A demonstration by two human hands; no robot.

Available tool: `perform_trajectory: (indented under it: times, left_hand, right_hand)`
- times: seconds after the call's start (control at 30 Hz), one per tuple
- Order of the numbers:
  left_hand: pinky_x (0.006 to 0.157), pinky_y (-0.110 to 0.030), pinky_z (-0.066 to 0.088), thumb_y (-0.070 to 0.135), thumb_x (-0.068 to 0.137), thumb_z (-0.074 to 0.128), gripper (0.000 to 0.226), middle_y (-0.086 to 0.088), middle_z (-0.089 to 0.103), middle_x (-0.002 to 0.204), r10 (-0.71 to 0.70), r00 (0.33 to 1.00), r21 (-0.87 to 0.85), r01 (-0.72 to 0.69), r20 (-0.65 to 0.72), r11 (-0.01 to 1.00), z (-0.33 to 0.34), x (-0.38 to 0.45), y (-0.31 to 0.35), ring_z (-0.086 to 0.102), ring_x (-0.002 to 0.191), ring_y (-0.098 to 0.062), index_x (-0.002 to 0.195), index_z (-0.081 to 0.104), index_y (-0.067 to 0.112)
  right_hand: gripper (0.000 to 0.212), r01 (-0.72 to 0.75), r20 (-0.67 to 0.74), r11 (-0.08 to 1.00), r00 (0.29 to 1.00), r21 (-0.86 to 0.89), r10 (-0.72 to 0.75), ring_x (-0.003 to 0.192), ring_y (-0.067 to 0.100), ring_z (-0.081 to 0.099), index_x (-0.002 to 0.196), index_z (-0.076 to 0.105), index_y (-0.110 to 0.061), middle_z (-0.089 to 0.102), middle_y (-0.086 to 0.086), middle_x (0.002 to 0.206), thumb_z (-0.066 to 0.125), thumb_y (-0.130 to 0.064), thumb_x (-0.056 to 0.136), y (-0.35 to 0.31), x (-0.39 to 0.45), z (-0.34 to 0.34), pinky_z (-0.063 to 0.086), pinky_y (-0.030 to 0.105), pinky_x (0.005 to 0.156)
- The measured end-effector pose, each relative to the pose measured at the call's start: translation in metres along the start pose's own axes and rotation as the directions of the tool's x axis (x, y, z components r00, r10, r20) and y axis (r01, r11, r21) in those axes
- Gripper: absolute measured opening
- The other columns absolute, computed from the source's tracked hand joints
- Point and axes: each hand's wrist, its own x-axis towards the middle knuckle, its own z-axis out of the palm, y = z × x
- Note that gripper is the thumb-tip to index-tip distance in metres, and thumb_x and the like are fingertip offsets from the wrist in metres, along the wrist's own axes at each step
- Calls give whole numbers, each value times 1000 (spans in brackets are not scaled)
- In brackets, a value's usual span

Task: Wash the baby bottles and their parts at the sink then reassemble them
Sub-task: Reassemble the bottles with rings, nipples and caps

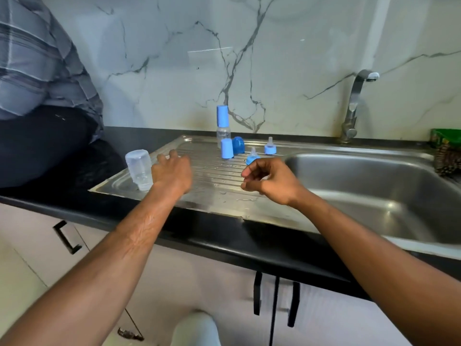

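Sensibly, the clear plastic bottle body [139,169] stands mouth-down on the ribbed steel drainboard [214,181] to drain; the left hand [172,172] beside it looks empty, fingers loose. Blue caps and teats wait behind the loosely curled, empty right hand [267,181].

No legible text, label, brand, number or sign found. The assembled baby bottle [223,126] standing at the back of the drainboard carries a faint pale marking on its clear body, too small and blurred to read. The green packet [446,138] at the right edge by the sink shows printed patterning, but no letters can be made out
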Motion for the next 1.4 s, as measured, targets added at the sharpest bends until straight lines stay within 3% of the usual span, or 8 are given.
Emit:
perform_trajectory:
  times: [0.17, 0.3, 0.5, 0.57, 0.7, 0.8, 1.17, 1.4]
  left_hand:
    - [102, -46, 42, 26, 91, 69, 61, -5, 47, 145, 262, 953, -263, -294, -151, 919, -5, -3, 41, 42, 133, -30, 146, 42, 23]
    - [103, -42, 46, 32, 76, 83, 82, -2, 57, 136, 444, 858, -636, -498, -260, 590, -17, 0, 108, 54, 124, -21, 145, 41, 25]
    - [86, -24, 53, 28, 77, 81, 71, 4, 61, 127, 663, 739, -993, -87, -121, -84, -24, 24, 185, 62, 112, -12, 139, 48, 18]
    - [90, -28, 51, 36, 84, 75, 50, 6, 65, 121, 595, 797, -995, -90, -103, -52, -15, 43, 200, 62, 110, -10, 128, 58, 22]
    - [114, -41, 33, 48, 82, 66, 44, -6, 50, 145, 242, 964, -641, -252, -106, 725, 43, 96, 202, 44, 136, -28, 123, 65, 32]
    - [119, -48, 16, 29, 95, 58, 47, -8, 16, 164, 151, 988, -490, -138, -13, 861, 62, 117, 185, 16, 149, -36, 139, 50, 43]
    - [71, -17, 43, 19, 88, 72, 22, 4, 66, 99, 314, 925, -834, -341, -216, 433, 22, 83, 219, 60, 86, -12, 109, 71, 24]
    - [50, -20, 48, 33, 92, 67, 14, -2, 65, 81, 559, 826, -983, 155, 74, -99, 3, 35, 270, 56, 55, -12, 95, 67, 20]
  right_hand:
    - [44, -8, -86, 993, 996, -121, -3, 77, 12, 55, 110, 65, -18, 65, 1, 101, 87, -14, 72, 12, 4, -23, 53, 29, 75]
    - [79, 17, -72, 985, 997, -173, -30, 82, 11, 57, 131, 50, -23, 60, -4, 112, 92, -24, 65, 21, 2, -49, 52, 30, 78]
    - [75, 0, -232, 928, 968, -373, -93, 103, 19, 65, 135, 39, -31, 65, 0, 120, 70, -66, 76, 50, -11, -116, 55, 43, 88]
    - [77, -92, -288, 927, 957, -364, -19, 103, 21, 64, 135, 41, -31, 63, 0, 120, 69, -71, 75, 69, -21, -136, 54, 43, 91]
    - [59, -165, -147, 930, 982, -328, 122, 82, 9, 67, 120, 57, -20, 68, -3, 96, 81, -49, 74, 98, -19, -141, 52, 17, 73]
    - [52, -121, -43, 953, 993, -276, 114, 72, 5, 66, 101, 63, -23, 70, -7, 84, 86, -55, 66, 103, -4, -128, 52, 22, 71]
    - [36, -183, -118, 964, 980, -194, 162, 74, 10, 67, 81, 68, -22, 72, -6, 77, 75, -57, 78, 99, -10, -143, 53, 30, 79]
    - [12, -252, -387, 904, 839, 345, 382, 68, 17, 63, 84, 70, -17, 69, 4, 77, 71, -29, 86, 92, -16, -175, 49, 27, 63]
